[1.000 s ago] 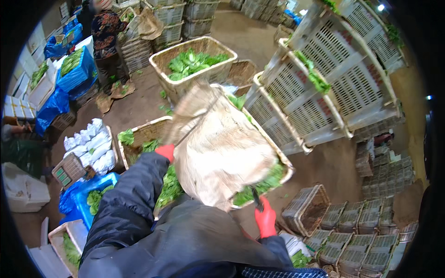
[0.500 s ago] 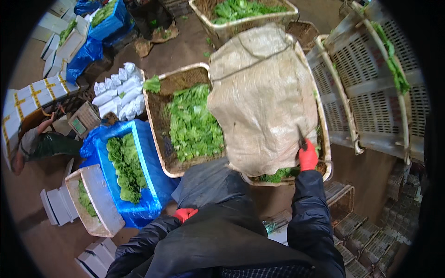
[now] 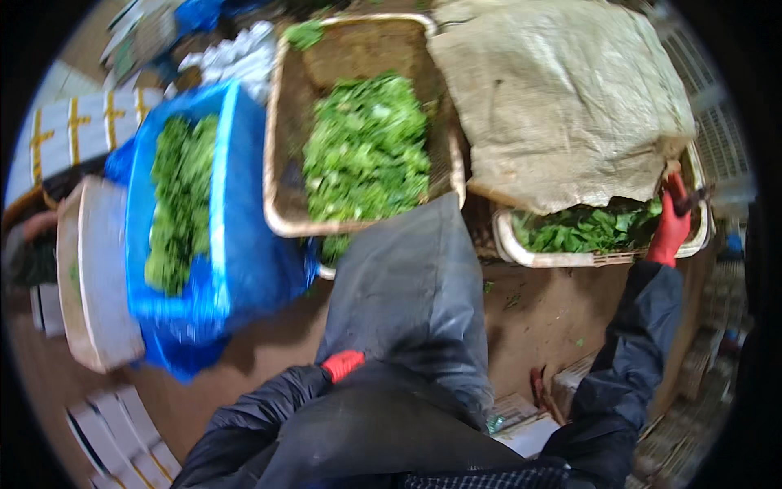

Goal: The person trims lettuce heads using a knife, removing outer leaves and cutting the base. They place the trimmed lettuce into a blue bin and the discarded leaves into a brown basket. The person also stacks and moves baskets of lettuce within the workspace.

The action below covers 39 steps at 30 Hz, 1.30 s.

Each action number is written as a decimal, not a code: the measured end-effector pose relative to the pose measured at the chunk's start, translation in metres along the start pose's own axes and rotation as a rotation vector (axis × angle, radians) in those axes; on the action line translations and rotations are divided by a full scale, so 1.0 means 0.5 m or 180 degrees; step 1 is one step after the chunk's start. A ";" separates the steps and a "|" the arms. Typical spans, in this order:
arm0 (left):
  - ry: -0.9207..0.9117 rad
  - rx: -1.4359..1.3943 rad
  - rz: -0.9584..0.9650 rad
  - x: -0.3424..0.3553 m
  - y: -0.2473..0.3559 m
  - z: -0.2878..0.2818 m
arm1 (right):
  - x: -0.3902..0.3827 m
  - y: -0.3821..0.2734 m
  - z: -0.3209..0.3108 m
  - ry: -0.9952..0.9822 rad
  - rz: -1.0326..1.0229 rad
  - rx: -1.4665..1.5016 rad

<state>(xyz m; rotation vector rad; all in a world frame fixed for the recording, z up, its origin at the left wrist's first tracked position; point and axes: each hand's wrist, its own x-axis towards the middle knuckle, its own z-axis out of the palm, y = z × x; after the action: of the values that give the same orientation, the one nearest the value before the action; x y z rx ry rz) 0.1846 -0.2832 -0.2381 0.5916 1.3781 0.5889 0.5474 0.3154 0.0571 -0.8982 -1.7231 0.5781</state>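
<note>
Sacking sheet [image 3: 562, 98], near two o'clock over a crate [image 3: 562, 261]: probably light, limp; best held by an edge. Right grip [image 3: 672, 228] clasps a dark tool [image 3: 696, 198] at the sheet's four-o'clock corner; left grip [image 3: 343, 365]: cannot tell.

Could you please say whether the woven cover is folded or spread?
Spread: the woven cover lies across most of a crate of leafy greens.

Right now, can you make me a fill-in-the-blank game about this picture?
The right hand is gloved in the colour ____.
The tan sheet covers most of the crate on the picture's ____ side.
The plastic-covered box just left of the middle crate is the colour ____.

Missing words: red; right; blue.
</note>
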 end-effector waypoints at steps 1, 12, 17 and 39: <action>0.0130 -0.0091 -0.0201 -0.057 0.028 0.020 | -0.030 0.013 -0.005 0.0152 -0.0034 0.0022; 0.0607 0.0245 -0.0251 -0.185 -0.182 0.107 | -0.227 -0.089 0.102 -0.0918 -0.0192 -0.1125; 0.1407 0.1649 -0.0334 -0.197 -0.012 0.006 | -0.244 -0.074 0.089 -0.0928 -0.1009 -0.2055; 0.1069 0.3595 0.0268 0.193 0.409 -0.044 | -0.237 -0.148 0.145 -0.1120 -0.1127 -0.3114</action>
<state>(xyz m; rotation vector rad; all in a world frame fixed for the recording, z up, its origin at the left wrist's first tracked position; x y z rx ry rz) 0.1646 -0.0682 -0.1675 1.4974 1.9703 -0.1051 0.4763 0.1796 0.0200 -1.1338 -2.4636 -0.4342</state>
